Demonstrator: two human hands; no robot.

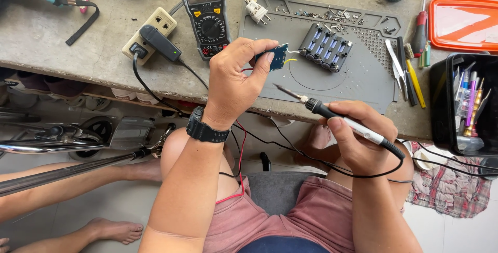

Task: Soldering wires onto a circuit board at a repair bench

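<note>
My left hand [236,79] pinches a small blue circuit board [278,56] over the grey work mat [358,71]. White and yellow wires run from the board to a black battery pack [326,47] of several blue cells lying on the mat. My right hand [358,136] grips a soldering iron [340,118] like a pen; its tip [277,86] points up-left and hovers just below the board, apart from it. A black watch sits on my left wrist. Red and black leads trail down over my lap.
A multimeter [206,12] and a power strip [150,35] with a black plug lie at the left of the mat. Cutters, a brush and screwdrivers [407,71] rest at its right, beside a black tool bin [464,102] and an orange tray [463,24]. Another person's bare legs [78,201] are at lower left.
</note>
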